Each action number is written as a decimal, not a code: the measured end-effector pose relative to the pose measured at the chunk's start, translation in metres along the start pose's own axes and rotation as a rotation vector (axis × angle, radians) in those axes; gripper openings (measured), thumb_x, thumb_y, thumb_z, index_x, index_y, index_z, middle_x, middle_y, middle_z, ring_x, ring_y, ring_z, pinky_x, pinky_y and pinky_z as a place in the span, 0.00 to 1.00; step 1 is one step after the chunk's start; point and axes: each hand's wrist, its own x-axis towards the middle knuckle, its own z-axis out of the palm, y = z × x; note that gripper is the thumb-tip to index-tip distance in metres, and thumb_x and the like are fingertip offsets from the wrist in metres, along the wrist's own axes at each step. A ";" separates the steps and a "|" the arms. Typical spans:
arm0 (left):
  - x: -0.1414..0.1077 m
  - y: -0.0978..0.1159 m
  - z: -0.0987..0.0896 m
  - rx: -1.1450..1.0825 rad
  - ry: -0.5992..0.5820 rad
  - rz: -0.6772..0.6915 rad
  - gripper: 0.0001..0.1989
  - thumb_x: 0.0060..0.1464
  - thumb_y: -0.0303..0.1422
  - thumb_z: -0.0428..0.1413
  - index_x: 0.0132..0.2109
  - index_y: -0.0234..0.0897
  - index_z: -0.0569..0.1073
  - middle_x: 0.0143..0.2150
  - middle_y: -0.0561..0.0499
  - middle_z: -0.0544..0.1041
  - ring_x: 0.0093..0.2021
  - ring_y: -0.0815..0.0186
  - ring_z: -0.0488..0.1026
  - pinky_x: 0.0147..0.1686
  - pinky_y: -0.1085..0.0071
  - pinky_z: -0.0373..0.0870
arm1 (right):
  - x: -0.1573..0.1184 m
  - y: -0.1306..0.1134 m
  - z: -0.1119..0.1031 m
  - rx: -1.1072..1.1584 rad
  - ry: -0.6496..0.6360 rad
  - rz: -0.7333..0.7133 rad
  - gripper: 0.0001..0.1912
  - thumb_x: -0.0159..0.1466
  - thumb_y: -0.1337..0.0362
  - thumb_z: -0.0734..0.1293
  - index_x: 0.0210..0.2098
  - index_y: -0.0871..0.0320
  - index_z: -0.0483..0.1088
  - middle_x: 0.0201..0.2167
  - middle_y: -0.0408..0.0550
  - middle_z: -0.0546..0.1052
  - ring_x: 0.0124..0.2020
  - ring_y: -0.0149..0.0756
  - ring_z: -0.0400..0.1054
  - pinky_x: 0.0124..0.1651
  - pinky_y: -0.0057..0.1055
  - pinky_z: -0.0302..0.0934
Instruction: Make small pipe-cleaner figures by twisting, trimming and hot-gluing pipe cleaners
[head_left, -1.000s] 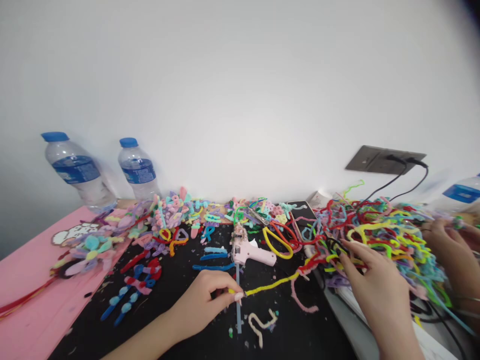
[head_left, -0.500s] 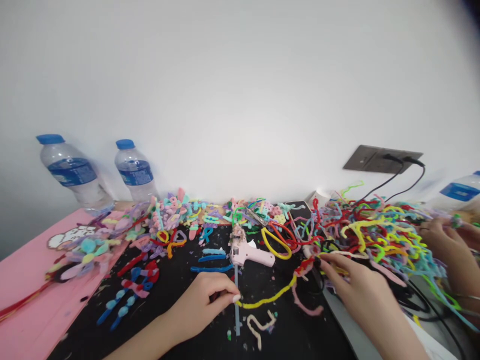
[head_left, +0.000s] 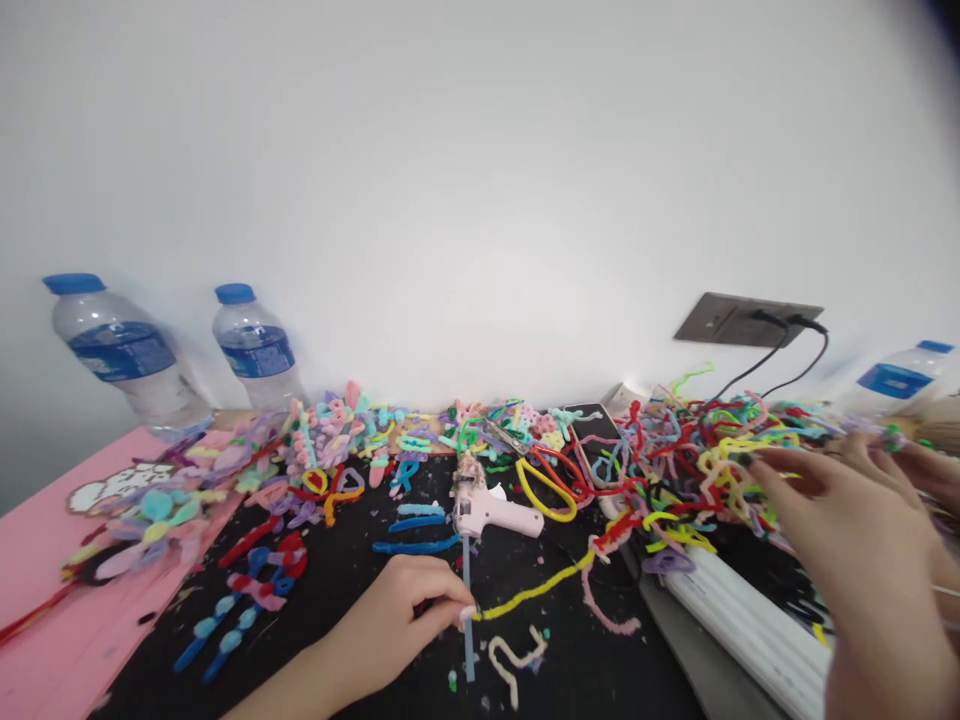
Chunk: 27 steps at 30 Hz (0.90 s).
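My left hand [head_left: 424, 610] pinches the end of a yellow pipe cleaner [head_left: 536, 595] above the black mat. The pipe cleaner runs right to a red twisted piece [head_left: 616, 530], with a pink strand [head_left: 604, 612] curling below. Behind the left hand lies a pale pink glue gun [head_left: 495, 513], its clear glue stick [head_left: 469, 655] pointing toward me. My right hand [head_left: 855, 530] is over the tangled pipe cleaner pile [head_left: 720, 465], thumb and finger close together by yellow strands; anything between their tips is hidden. Near the left hand lies a cream pipe cleaner [head_left: 514, 665].
Scissors with yellow and red handles [head_left: 551, 495] lie behind the glue gun. Pipe cleaner flowers [head_left: 157, 530] rest on pink board [head_left: 45, 530] at left. Water bottles [head_left: 255, 345] stand by the wall. Another person's hands [head_left: 926, 470] work at far right, near a white bar [head_left: 757, 620].
My right hand has left the red twisted piece and moved right, over the pile. The left hand still pinches the yellow pipe cleaner. The view has shifted slightly.
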 end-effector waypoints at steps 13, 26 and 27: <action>0.001 0.004 0.000 0.003 -0.024 -0.020 0.11 0.56 0.31 0.52 0.31 0.36 0.78 0.27 0.50 0.76 0.28 0.68 0.71 0.29 0.77 0.61 | -0.010 -0.062 0.019 0.272 0.118 -0.430 0.10 0.57 0.60 0.60 0.28 0.57 0.70 0.32 0.52 0.74 0.33 0.42 0.69 0.33 0.35 0.59; -0.005 -0.013 -0.019 -1.021 0.260 -0.101 0.17 0.56 0.36 0.52 0.52 0.39 0.67 0.43 0.47 0.72 0.37 0.66 0.68 0.34 0.72 0.64 | -0.124 -0.178 0.025 0.494 -0.403 -1.240 0.10 0.65 0.68 0.57 0.30 0.57 0.66 0.24 0.43 0.71 0.26 0.32 0.64 0.31 0.27 0.55; -0.004 -0.014 -0.020 -1.072 0.292 -0.133 0.13 0.56 0.36 0.52 0.48 0.37 0.69 0.38 0.48 0.73 0.31 0.70 0.67 0.30 0.75 0.62 | -0.126 -0.179 0.028 0.482 -0.412 -1.260 0.09 0.65 0.67 0.58 0.30 0.57 0.66 0.24 0.43 0.71 0.26 0.32 0.64 0.30 0.26 0.55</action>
